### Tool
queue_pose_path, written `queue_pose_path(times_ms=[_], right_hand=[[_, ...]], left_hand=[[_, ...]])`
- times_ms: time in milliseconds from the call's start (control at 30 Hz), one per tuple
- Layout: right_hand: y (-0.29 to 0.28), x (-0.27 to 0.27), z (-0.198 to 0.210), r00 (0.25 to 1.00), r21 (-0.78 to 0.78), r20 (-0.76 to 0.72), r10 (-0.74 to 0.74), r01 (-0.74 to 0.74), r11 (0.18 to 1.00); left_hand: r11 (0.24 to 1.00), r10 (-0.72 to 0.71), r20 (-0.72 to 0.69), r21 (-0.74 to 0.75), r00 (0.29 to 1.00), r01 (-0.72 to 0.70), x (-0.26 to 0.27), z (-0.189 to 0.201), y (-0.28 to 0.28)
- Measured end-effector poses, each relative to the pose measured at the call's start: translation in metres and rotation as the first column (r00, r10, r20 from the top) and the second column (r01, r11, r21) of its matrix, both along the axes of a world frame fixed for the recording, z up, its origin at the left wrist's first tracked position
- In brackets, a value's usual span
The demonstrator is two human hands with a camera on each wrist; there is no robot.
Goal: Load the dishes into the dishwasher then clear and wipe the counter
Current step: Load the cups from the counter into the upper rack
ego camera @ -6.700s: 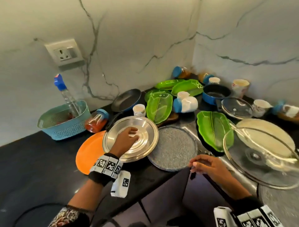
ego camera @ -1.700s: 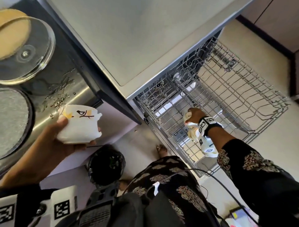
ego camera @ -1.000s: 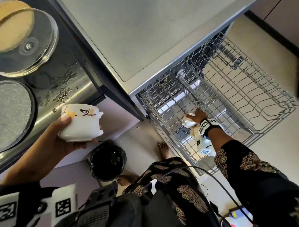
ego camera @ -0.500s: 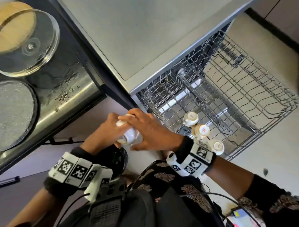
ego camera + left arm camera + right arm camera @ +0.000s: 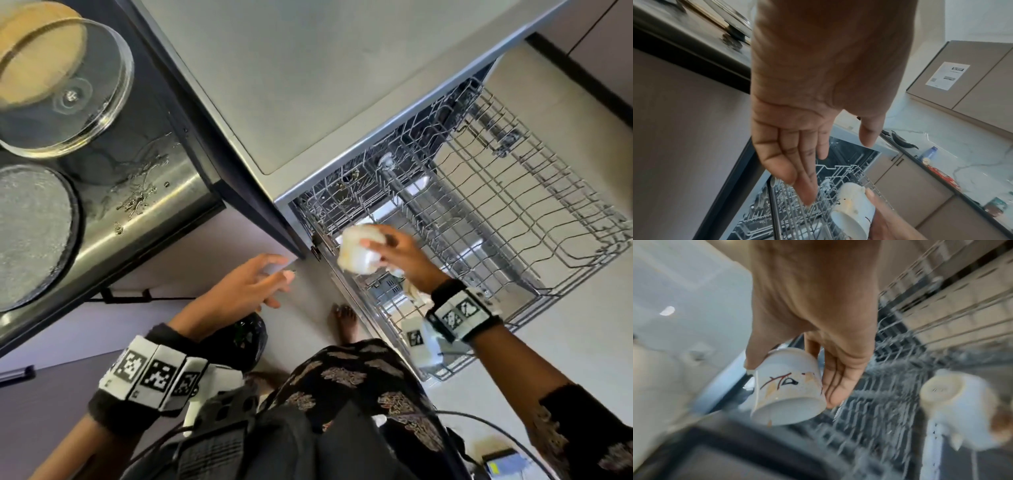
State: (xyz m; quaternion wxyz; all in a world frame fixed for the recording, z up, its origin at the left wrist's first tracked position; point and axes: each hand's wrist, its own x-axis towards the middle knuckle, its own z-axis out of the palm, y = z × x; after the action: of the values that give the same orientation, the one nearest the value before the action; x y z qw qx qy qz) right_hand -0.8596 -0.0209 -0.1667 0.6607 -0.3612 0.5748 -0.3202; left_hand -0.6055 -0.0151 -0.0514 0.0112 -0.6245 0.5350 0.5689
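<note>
My right hand grips a white cup with a red and black drawing and brown stains, thumb on one side and fingers on the other. The cup is tipped mouth-down over the near left end of the pulled-out wire rack of the dishwasher. To the left of the cup, my left hand is open and holds nothing, its fingers straight. An upturned white mug stands in the rack beside my right hand.
On the counter at upper left lie a glass lid over a tan plate and a grey speckled plate. A black bin and a bare foot are on the floor below my hands.
Half a second ago both hands held the cup by the counter front. The left hand has let go and opened, and the right hand has carried the cup over the rack.
</note>
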Motion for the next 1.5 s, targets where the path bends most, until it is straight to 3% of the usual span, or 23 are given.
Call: queue_pose_path(times_ms=[67,133,200,300,433,567,767,833,933,1000,1067,1100,1200,1233,1367,1433,1500], right_hand=[[-0.022,-0.026,-0.026,0.978,-0.023,-0.177,-0.114,0.112,0.993],[-0.045,-0.048,-0.056,0.934,-0.050,-0.326,-0.143,0.134,0.990],[-0.063,-0.061,-0.082,0.891,-0.023,-0.448,-0.071,0.067,0.997],[-0.081,-0.061,-0.107,0.807,0.031,-0.572,0.147,-0.158,0.987],[-0.087,-0.047,-0.124,0.723,0.127,-0.605,0.335,-0.327,0.936],[-0.083,-0.045,-0.141,0.663,0.176,-0.642,0.384,-0.361,0.916],[-0.085,-0.045,-0.142,0.657,0.231,-0.625,0.422,-0.361,0.903],[-0.091,-0.049,-0.138,0.679,0.266,-0.577,0.453,-0.369,0.891],[-0.111,-0.066,-0.164,0.727,0.251,-0.570,0.383,-0.290,0.924],[-0.112,-0.063,-0.139,0.711,0.207,-0.641,0.288,-0.202,0.957],[-0.102,-0.048,-0.092,0.693,0.105,-0.687,0.218,-0.203,0.974],[-0.098,-0.037,-0.070,0.720,0.066,-0.662,0.209,-0.222,0.973],[-0.075,0.011,-0.010,0.843,0.049,-0.391,0.370,-0.382,0.923],[-0.063,0.029,0.010,0.846,0.036,-0.292,0.446,-0.456,0.889],[-0.030,0.116,0.065,0.676,-0.073,-0.116,0.728,-0.737,0.672],[-0.029,0.159,0.087,0.559,-0.132,-0.088,0.825,-0.827,0.546],[-0.034,0.201,0.106,0.520,-0.215,-0.085,0.850,-0.843,0.494]], left_hand=[[0.999,0.037,-0.005,-0.015,0.999,-0.037,0.010,-0.001,0.003],[0.999,0.050,-0.005,-0.007,0.999,-0.050,0.017,-0.001,0.007],[0.999,0.048,0.018,0.017,0.999,-0.049,0.023,-0.004,0.013],[0.998,0.023,0.068,0.049,0.997,-0.026,0.031,-0.010,0.020],[0.995,0.057,0.061,0.077,0.997,-0.061,0.034,-0.011,0.024],[0.990,0.125,0.017,0.058,0.992,-0.126,0.035,-0.006,0.023],[0.991,0.124,0.003,0.057,0.992,-0.124,0.034,-0.007,0.022],[0.992,0.107,0.010,0.059,0.994,-0.108,0.033,-0.007,0.021],[0.993,0.111,0.012,0.045,0.994,-0.112,0.038,-0.012,0.020],[0.992,0.123,0.007,0.030,0.992,-0.123,0.045,-0.015,0.018],[0.990,0.139,0.009,0.020,0.990,-0.139,0.050,-0.015,0.016],[0.988,0.156,0.002,0.008,0.988,-0.156,0.053,-0.013,0.015],[0.971,0.237,-0.015,-0.030,0.971,-0.237,0.066,-0.006,0.014],[0.963,0.265,-0.020,-0.038,0.964,-0.265,0.071,-0.004,0.015],[0.906,0.394,-0.110,-0.121,0.913,-0.406,0.106,0.010,0.022],[0.853,0.467,-0.156,-0.179,0.870,-0.490,0.130,0.019,0.030],[0.787,0.534,-0.204,-0.233,0.820,-0.571,0.157,0.028,0.042]])
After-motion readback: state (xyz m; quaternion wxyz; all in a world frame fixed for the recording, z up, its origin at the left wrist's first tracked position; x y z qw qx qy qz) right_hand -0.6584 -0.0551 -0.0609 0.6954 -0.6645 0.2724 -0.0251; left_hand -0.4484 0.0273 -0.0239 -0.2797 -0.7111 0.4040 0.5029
